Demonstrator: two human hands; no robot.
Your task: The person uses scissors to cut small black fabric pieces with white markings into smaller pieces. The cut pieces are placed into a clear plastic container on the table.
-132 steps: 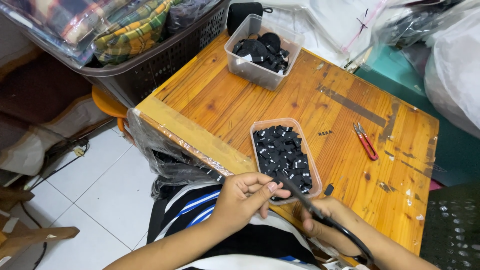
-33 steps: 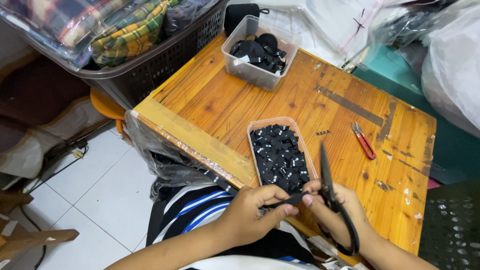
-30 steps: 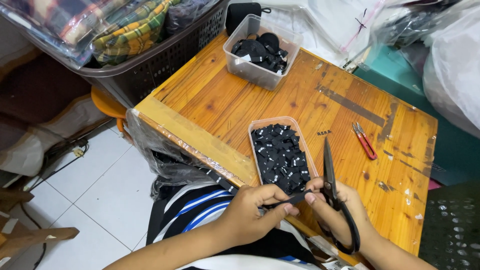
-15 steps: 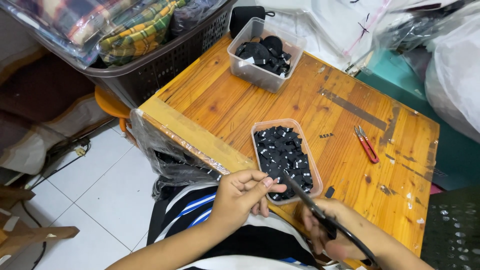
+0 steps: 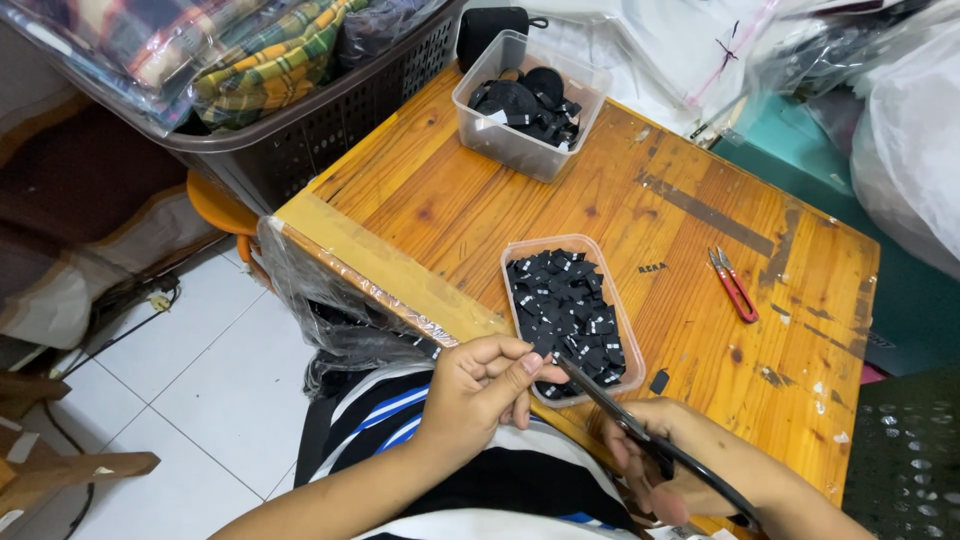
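Far left: dark slatted plastic laundry basket [image 5: 330, 130] holds bagged plaid and striped folded fabric, butted against the back-left edge of the orange wooden bench [image 5: 450, 200]. Clear plastic sheet [image 5: 330, 310] hangs off the bench's near-left edge. Left hand [image 5: 480, 385] sits just off the near edge, fingers pinched together on a small item, too hidden to identify, right at the tip of the blades. Clear rectangular plastic tub [image 5: 528, 100] at the back edge: black fabric bits and round black pieces, about half full. Shallow clear rectangular tray [image 5: 570, 315] near the front edge: packed with small black labels with white marks; its near end is just beside the left hand's fingertips. Long black-handled scissors [image 5: 650, 445] run diagonally from the pinch point down-right, blades nearly together. Right hand [image 5: 665, 470] is clamped around the scissor handles, over the near edge. Small black tab [image 5: 659, 381] lies just right of the tray. Red thread snips [image 5: 733, 285] lie further right, well apart from the tray. Open bench surface between the tub and the tray, and right of the snips out to the right edge.
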